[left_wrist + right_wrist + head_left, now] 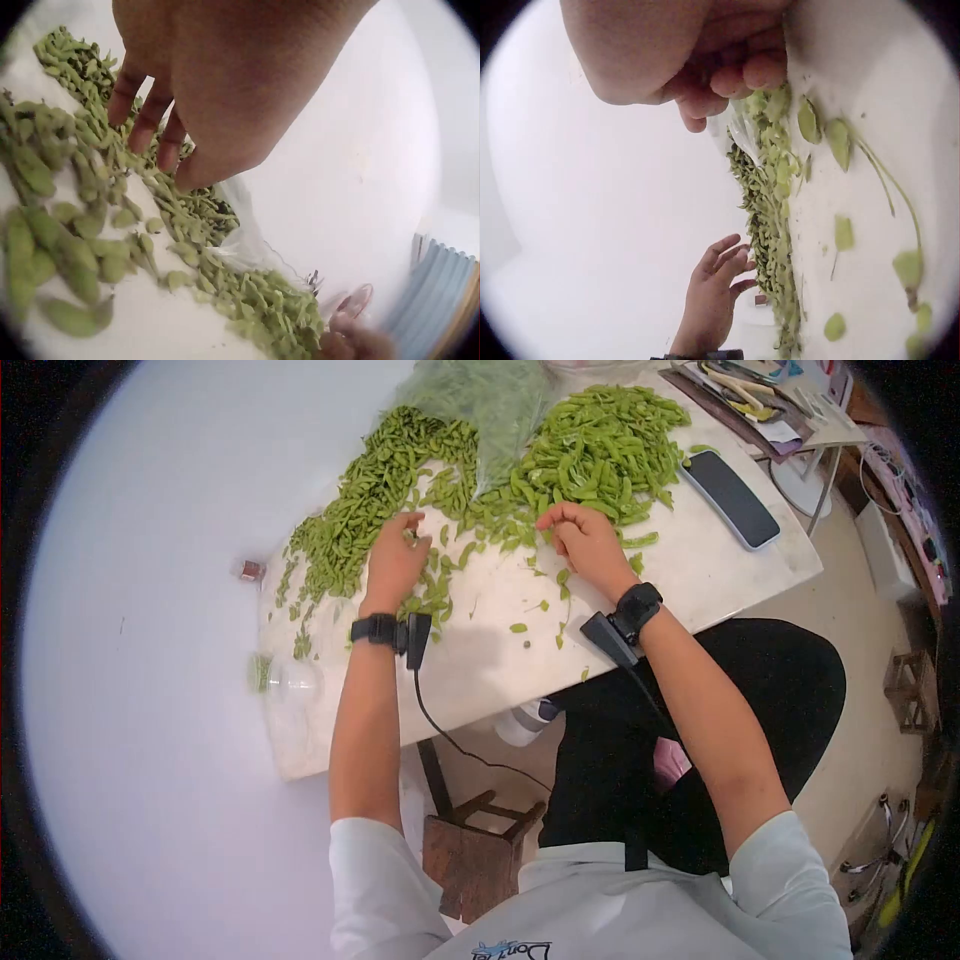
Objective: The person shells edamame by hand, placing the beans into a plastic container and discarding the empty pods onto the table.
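Green soybean pods cover the back of a white table (470, 700). A long heap of smaller, darker pods (335, 545) runs along the left, and a pile of brighter pods (610, 445) lies at the back right. My left hand (398, 565) is over the inner edge of the left heap, beside scattered pods (430, 598). In the left wrist view its fingers (144, 135) hang down, slightly bent and apart. My right hand (592, 550) is just in front of the bright pile. Its fingers (765, 71) curl toward the palm, whose inside is in shadow; no pod shows there.
A translucent plastic bag (475, 405) lies between the two heaps. At the right stands a phone (733, 498) lying flat, with tools (745, 400) behind it. A clear jar (288, 675) lies at the left edge. Below the table is a wooden stool (470, 860).
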The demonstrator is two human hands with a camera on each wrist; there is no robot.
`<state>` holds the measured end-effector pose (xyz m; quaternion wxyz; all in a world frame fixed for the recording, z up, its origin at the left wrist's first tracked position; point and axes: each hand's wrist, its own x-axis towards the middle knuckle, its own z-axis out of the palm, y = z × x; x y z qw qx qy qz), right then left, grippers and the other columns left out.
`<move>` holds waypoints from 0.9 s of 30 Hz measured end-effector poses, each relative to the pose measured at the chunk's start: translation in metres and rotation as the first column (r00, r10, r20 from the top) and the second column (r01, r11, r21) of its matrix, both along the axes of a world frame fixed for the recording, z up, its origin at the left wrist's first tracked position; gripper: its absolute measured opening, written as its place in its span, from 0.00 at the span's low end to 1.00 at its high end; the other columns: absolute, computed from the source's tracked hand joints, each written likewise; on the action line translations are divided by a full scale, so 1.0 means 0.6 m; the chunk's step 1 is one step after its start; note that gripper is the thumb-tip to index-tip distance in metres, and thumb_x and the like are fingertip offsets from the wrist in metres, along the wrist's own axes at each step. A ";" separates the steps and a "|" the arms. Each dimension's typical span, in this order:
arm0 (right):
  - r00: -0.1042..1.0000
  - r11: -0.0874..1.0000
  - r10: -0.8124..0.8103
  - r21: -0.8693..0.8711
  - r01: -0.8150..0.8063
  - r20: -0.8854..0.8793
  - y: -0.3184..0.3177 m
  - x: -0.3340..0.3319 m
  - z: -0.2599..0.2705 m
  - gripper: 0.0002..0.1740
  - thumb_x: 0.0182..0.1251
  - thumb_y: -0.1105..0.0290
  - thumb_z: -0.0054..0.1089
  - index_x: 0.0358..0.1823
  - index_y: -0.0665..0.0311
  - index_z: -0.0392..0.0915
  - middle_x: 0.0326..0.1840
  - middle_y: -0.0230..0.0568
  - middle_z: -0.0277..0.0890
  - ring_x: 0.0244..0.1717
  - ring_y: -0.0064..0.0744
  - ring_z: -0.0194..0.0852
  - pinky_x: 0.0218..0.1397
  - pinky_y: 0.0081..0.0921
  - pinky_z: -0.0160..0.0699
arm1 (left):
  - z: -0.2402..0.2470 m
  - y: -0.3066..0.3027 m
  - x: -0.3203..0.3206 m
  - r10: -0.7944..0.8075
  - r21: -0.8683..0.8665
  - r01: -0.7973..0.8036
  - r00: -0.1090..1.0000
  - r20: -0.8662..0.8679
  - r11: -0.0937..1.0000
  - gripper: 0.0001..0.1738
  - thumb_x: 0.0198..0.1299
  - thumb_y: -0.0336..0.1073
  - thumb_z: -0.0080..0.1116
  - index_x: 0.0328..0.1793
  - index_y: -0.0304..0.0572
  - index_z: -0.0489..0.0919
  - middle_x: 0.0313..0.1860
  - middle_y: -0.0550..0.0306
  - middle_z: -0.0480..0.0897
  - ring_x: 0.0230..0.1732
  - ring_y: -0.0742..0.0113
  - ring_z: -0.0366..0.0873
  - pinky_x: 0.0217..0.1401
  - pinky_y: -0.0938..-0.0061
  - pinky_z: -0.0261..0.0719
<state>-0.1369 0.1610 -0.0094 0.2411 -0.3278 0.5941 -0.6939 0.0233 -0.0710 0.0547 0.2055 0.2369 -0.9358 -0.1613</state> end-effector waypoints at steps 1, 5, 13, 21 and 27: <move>1.000 1.000 0.005 0.010 -0.005 -0.013 0.002 0.002 -0.002 0.13 0.59 0.72 0.42 0.34 0.68 0.78 0.20 0.36 0.72 0.23 0.24 0.69 0.29 0.24 0.67 | 0.007 0.003 -0.014 0.004 -0.023 -0.003 0.999 0.036 1.000 0.21 0.55 0.31 0.57 0.58 0.44 0.75 0.51 0.48 0.79 0.46 0.55 0.78 0.50 0.66 0.75; 0.998 0.999 0.007 0.052 -0.004 -0.055 0.002 0.005 0.007 0.13 0.58 0.72 0.43 0.35 0.69 0.78 0.21 0.38 0.73 0.24 0.25 0.70 0.30 0.24 0.69 | -0.011 -0.052 -0.067 0.019 -0.038 -0.015 0.994 0.110 0.999 0.23 0.56 0.30 0.55 0.60 0.45 0.73 0.58 0.47 0.77 0.52 0.50 0.77 0.55 0.63 0.74; 0.997 0.996 0.050 0.083 -0.045 -0.057 -0.002 -0.002 0.001 0.13 0.59 0.73 0.42 0.36 0.68 0.78 0.21 0.35 0.71 0.22 0.23 0.68 0.27 0.22 0.67 | -0.046 -0.093 -0.109 0.247 -0.194 -0.197 0.928 0.279 0.961 0.20 0.58 0.39 0.55 0.57 0.45 0.78 0.52 0.50 0.81 0.50 0.51 0.79 0.53 0.60 0.76; 0.991 0.996 0.087 0.013 -0.086 -0.105 -0.010 -0.004 0.002 0.11 0.66 0.70 0.45 0.38 0.67 0.77 0.19 0.28 0.66 0.20 0.15 0.61 0.24 0.17 0.61 | 0.002 0.037 -0.085 0.085 0.591 0.173 0.920 -0.382 0.788 0.16 0.64 0.34 0.53 0.57 0.39 0.77 0.37 0.59 0.80 0.36 0.71 0.77 0.41 0.76 0.76; 0.987 0.988 0.146 -0.041 -0.149 -0.063 -0.013 0.005 0.009 0.23 0.69 0.53 0.49 0.29 0.68 0.76 0.19 0.33 0.72 0.20 0.21 0.67 0.26 0.20 0.67 | -0.053 0.131 -0.093 0.013 0.750 0.488 0.835 -0.551 0.447 0.16 0.65 0.30 0.53 0.57 0.31 0.75 0.37 0.57 0.80 0.36 0.73 0.77 0.42 0.79 0.74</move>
